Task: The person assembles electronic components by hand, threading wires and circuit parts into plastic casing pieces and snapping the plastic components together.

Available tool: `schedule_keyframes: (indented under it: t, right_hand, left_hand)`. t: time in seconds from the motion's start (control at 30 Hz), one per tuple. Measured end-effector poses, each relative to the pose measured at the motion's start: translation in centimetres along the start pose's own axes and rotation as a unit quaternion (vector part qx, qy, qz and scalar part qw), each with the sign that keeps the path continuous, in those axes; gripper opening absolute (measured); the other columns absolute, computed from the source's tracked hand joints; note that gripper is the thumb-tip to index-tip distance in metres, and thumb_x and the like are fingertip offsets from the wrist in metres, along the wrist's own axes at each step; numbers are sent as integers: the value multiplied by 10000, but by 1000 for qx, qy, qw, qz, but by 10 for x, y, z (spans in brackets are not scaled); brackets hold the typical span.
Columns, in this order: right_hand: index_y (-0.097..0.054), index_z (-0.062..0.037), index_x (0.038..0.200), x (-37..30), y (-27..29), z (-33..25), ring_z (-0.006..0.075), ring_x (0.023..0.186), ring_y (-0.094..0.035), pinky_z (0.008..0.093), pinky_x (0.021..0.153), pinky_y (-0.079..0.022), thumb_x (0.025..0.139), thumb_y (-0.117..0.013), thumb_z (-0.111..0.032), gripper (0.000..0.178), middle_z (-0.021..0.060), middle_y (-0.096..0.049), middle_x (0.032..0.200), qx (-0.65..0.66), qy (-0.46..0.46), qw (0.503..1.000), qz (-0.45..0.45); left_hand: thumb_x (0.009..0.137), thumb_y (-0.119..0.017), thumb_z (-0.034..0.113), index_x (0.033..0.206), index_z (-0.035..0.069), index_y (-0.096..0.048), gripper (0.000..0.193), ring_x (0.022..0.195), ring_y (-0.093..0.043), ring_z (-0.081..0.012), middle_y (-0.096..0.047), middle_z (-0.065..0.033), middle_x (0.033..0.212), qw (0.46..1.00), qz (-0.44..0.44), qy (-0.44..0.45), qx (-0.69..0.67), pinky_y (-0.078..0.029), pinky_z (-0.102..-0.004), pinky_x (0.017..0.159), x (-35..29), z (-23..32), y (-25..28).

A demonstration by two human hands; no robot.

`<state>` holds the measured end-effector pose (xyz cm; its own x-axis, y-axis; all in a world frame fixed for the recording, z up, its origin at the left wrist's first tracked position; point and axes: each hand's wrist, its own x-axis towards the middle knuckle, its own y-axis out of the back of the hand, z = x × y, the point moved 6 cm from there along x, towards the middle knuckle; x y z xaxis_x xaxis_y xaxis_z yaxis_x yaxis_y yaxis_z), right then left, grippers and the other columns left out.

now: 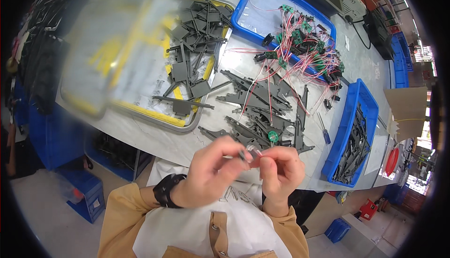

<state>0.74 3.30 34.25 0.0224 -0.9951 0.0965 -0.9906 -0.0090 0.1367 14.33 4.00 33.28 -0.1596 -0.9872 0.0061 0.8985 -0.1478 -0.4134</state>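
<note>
Close in front of my chest, my left hand (211, 171) pinches a small dark part (247, 155) between thumb and fingers. My right hand (281, 170) meets it from the other side, thumb and forefinger pressed together on what look like thin wire ends. The fingers hide most of both. Just beyond the fingertips is a round green circuit board (273, 136); whether it joins the held piece, I cannot tell. Grey plastic brackets (255, 101) lie heaped on the table past my hands, with red and white wires across them.
At the far left stands a yellow-taped tray (187, 129) of grey plastic parts. A blue bin (243, 0) at the back holds wired circuit boards (300, 37). A screwdriver (326, 133) lies beside another blue bin (344, 131) of dark parts on the right. Something blurred and translucent covers the upper left.
</note>
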Motion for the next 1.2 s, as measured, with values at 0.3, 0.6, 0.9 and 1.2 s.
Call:
schedule_keyframes:
  t: [0.3, 0.6, 0.9, 1.2]
  right_hand:
    - [-586, 37, 889, 2, -5, -27, 128, 506, -524, 217, 407, -394, 665, -676, 63, 242, 99, -599, 686, -106, 256, 960, 39]
    - [-557, -14, 940, -10, 0, -33, 142, 497, -515, 236, 409, -398, 653, -685, 50, 321, 65, -548, 700, -130, 266, 952, 75]
    - [-566, -30, 886, -8, -8, -39, 138, 445, -458, 229, 376, -361, 575, -699, 79, 356, 27, -496, 649, -180, 326, 926, 66]
    - [-563, -29, 841, -9, -7, -39, 123, 423, -447, 224, 359, -338, 562, -686, 86, 325, 14, -495, 620, -174, 333, 924, 72]
  left_hand:
    - [784, -593, 52, 936, -26, -554, 175, 653, -538, -155, -594, -114, 823, 982, 27, -143, 122, -445, -246, 588, 4, 19, -1]
    - [782, -595, 50, 961, -20, -558, 196, 684, -522, -139, -588, -103, 839, 993, 45, -87, 67, -434, -235, 634, 8, 15, 1]
    - [826, -540, -15, 1005, -28, -543, 180, 917, -538, -132, -541, -85, 1001, 978, -60, 91, -179, -449, -260, 790, 13, 0, -6]
    - [826, -553, 14, 1019, -26, -555, 197, 875, -530, -107, -559, -73, 946, 984, -52, 71, -158, -435, -237, 751, 14, -2, -7]
